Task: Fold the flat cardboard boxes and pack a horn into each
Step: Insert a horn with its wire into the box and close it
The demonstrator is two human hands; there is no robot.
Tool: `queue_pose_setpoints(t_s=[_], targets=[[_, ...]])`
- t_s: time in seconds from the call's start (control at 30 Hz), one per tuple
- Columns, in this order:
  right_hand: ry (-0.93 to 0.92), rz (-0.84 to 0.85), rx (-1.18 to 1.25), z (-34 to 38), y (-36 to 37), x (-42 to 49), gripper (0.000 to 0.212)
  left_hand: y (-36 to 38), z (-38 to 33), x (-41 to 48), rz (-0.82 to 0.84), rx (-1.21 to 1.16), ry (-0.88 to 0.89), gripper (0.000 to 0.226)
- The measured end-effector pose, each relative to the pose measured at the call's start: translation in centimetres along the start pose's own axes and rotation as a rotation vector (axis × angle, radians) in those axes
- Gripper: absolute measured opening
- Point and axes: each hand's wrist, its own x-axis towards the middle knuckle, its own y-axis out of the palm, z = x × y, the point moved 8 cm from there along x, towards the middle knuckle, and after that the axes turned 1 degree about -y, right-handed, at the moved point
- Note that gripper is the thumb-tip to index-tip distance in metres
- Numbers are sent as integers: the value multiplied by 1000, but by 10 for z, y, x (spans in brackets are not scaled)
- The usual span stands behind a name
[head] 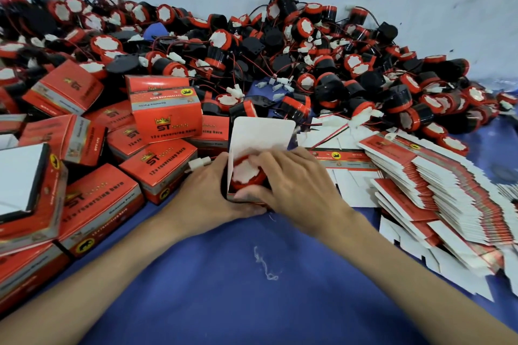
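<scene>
Now | left hand (207, 190) grips box (263, 131), flap up | right hand (294, 187) grips red-white horn (246, 175)

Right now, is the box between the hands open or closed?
Open: the box has its white flap standing up, with a red horn visible inside.
</scene>
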Motion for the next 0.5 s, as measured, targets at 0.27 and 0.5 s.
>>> queue_pose_setpoints(t_s=[0.27, 0.5], targets=[[-6, 414, -213, -12, 4, -3, 44, 2, 0, -5, 73, -213, -50, 57], [-40, 510, -159, -24, -4, -2, 56, 1, -2, -5, 1, -95, -118, 56]])
